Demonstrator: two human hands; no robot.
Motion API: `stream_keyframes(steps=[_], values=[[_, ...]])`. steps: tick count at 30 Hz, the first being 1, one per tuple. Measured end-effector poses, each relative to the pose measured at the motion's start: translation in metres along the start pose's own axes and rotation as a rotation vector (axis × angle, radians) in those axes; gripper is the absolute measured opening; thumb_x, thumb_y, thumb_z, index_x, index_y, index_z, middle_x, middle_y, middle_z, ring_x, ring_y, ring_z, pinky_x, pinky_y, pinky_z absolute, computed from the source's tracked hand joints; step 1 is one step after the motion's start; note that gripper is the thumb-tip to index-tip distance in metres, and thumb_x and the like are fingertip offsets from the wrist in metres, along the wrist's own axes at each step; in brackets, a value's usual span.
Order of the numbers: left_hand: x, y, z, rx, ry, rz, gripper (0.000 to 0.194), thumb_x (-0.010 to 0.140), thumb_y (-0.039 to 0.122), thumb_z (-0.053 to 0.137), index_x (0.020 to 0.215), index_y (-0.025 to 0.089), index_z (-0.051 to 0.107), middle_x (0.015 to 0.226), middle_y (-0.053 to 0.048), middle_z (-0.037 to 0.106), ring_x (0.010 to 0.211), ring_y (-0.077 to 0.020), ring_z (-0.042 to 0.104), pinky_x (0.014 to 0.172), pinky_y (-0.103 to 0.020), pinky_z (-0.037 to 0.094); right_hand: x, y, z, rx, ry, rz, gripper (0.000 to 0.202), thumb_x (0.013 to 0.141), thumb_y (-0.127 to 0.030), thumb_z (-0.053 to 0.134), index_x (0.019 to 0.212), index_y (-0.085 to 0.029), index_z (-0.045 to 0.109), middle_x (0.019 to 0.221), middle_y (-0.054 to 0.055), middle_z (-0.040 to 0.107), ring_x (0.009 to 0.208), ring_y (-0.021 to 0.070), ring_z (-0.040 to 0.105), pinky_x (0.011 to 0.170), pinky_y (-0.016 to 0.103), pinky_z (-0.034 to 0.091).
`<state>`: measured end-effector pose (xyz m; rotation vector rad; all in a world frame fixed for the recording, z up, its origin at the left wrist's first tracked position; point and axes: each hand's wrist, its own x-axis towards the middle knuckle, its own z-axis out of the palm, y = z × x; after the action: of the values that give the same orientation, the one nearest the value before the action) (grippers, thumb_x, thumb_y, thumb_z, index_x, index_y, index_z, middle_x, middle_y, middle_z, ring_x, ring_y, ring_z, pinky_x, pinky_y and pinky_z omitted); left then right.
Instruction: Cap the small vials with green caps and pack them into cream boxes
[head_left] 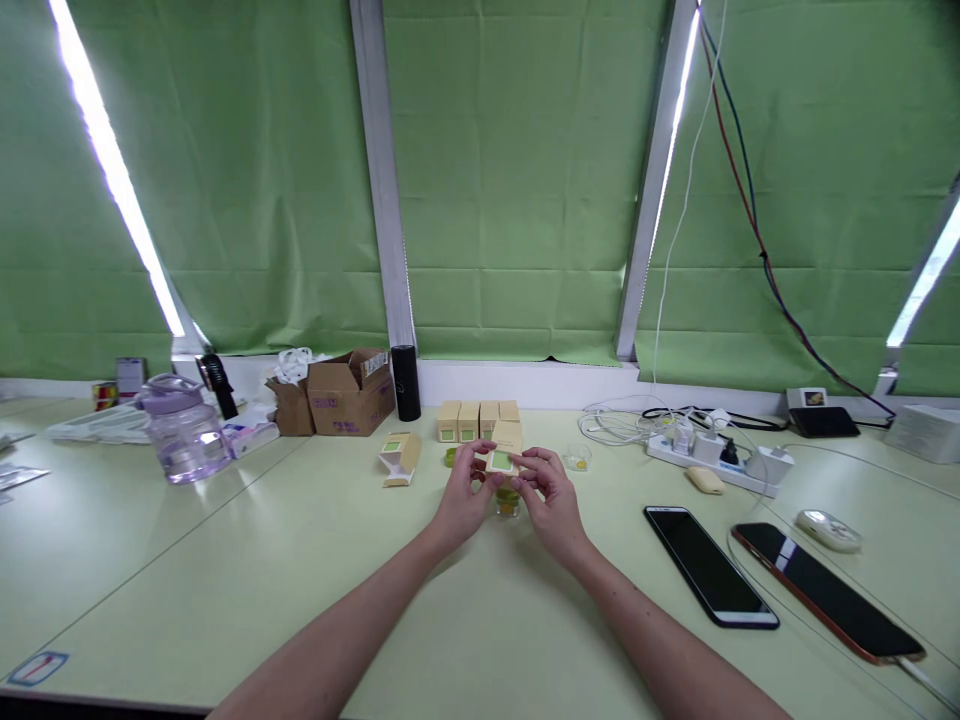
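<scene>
Between my left hand and my right hand is a small kraft cardboard box with a green label window and its flap standing up. Fingers of both hands close on its sides. Just below the box, a small glass jar with yellow-green contents sits on the table, partly hidden. A green round lid-like piece shows beside my left fingers. An opened kraft box lies to the left. Several closed kraft boxes stand in a row behind. A clear small dish is right of my right hand.
On the left stand a purple water bottle, a brown carton and a black cylinder. Toward the right are a power strip with chargers and cables, two phones, one being this black phone, and a white oval device.
</scene>
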<state>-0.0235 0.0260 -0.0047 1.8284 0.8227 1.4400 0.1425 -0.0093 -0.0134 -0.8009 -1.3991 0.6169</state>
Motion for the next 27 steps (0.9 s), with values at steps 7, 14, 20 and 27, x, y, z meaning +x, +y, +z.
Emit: stream_keyframes(steps=[7,14,20,27], values=[[-0.002,0.004,0.000,0.056,0.008,0.030,0.036,0.095,0.040,0.065,0.127,0.027,0.054,0.134,-0.009,0.053,0.105,-0.0204,0.058,0.096,-0.040,0.052,-0.001,-0.003,0.001,-0.024,0.008,0.019,0.031,0.094,-0.044,0.066,0.121,-0.030,0.074,0.130,0.009,0.049,0.089,0.0169,0.068,0.088,0.041,0.061],[-0.005,0.010,0.000,0.155,0.023,0.111,0.047,0.095,0.039,0.066,0.139,0.032,0.050,0.142,-0.009,0.048,0.122,-0.0257,0.055,0.103,-0.045,0.049,-0.004,-0.001,0.002,-0.093,-0.008,0.045,0.036,0.094,-0.042,0.066,0.128,-0.034,0.070,0.153,0.011,0.041,0.105,0.0232,0.067,0.096,0.046,0.059],[-0.005,0.013,-0.003,0.186,0.020,0.130,0.049,0.096,0.044,0.064,0.142,0.032,0.055,0.135,-0.011,0.051,0.118,-0.0273,0.055,0.104,-0.047,0.047,-0.006,-0.002,0.002,-0.203,-0.039,-0.019,0.037,0.095,-0.034,0.063,0.132,-0.036,0.069,0.157,0.008,0.042,0.145,0.0319,0.041,0.116,0.055,0.043],[-0.001,0.010,-0.004,0.123,0.059,0.090,0.044,0.096,0.044,0.063,0.137,0.029,0.061,0.136,-0.011,0.054,0.124,-0.0283,0.054,0.104,-0.044,0.047,-0.011,-0.014,0.003,-0.248,-0.110,-0.208,0.052,0.094,-0.023,0.060,0.143,-0.040,0.059,0.164,0.002,0.037,0.151,0.0297,0.033,0.120,0.058,0.037]])
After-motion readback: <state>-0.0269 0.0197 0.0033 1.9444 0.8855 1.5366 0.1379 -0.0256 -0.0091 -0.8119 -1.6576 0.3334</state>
